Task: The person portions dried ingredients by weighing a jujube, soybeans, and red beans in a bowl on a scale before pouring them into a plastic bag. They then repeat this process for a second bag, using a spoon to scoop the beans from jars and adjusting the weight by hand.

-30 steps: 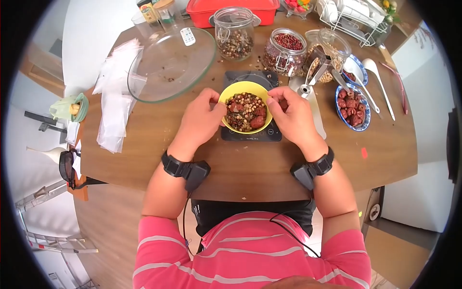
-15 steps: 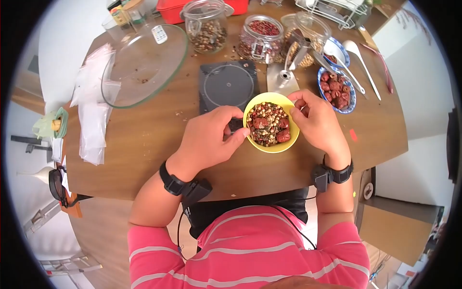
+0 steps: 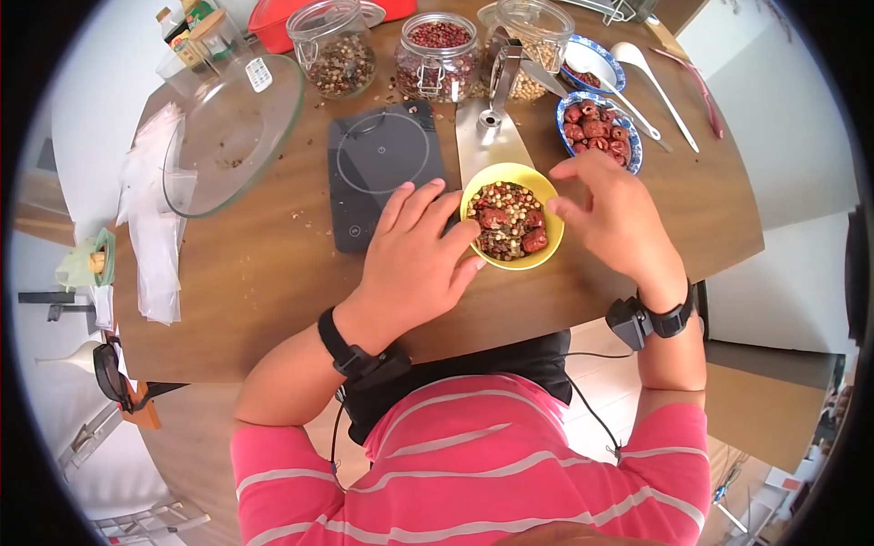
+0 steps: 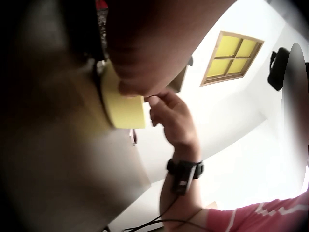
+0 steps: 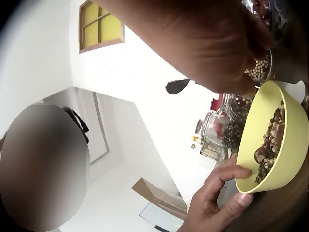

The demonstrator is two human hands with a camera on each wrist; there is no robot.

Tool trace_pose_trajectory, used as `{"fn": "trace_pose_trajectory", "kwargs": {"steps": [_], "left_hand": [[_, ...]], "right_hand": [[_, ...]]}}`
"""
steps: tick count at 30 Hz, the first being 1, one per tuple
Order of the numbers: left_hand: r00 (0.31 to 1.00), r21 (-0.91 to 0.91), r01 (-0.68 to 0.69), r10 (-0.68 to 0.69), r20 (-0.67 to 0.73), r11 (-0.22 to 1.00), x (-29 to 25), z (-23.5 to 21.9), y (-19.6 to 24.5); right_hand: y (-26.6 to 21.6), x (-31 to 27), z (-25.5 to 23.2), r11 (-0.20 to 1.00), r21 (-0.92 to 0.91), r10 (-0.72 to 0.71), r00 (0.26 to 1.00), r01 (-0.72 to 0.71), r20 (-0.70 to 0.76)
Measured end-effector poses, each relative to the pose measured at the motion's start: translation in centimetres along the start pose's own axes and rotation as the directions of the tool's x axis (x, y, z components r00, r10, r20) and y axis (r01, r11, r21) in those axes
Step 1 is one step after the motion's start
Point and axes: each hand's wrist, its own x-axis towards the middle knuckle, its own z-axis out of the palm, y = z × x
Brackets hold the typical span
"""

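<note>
A yellow bowl (image 3: 512, 258) holds peppercorns, dark bits and several dried red dates (image 3: 535, 239). It sits over the table, its far side overlapping a metal plate (image 3: 492, 146). My left hand (image 3: 410, 255) pinches the bowl's left rim, index finger over the edge and thumb outside; its other fingers spread toward the black scale (image 3: 382, 150). At the bowl's right side is my right hand (image 3: 624, 214), its thumb tip right at the rim and index finger stretched out above it. In the right wrist view the bowl (image 5: 289, 159) stands tilted beside my left hand (image 5: 212, 200).
Behind stand jars of mixed spices (image 3: 339, 68), red peppercorns (image 3: 437, 59) and pale grains (image 3: 533, 41). Blue-patterned bowls, one with dates (image 3: 596, 127), and a white spoon (image 3: 655, 96) lie right. A glass lid (image 3: 232, 136) and plastic bags (image 3: 155, 246) lie left.
The bowl has moved off the scale toward the right, carried between both hands. My left hand's fingers have spread, and my right thumb and index finger have parted at the rim.
</note>
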Motion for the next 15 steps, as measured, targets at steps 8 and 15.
{"fn": "trace_pose_trajectory", "kwargs": {"steps": [8,15], "left_hand": [[0.999,0.038,-0.012,0.013,-0.032,0.999,-0.5,-0.5,-0.7],[0.999,-0.01,-0.013,0.013,-0.042,1.0,-1.0,-0.8,-1.2]], "right_hand": [[-2.8,0.7,1.4,0.883,-0.311,-0.213,0.891,0.351,0.4],[-3.9,2.0,0.7,0.857,-0.334,-0.169,0.826,0.393,0.537]]}}
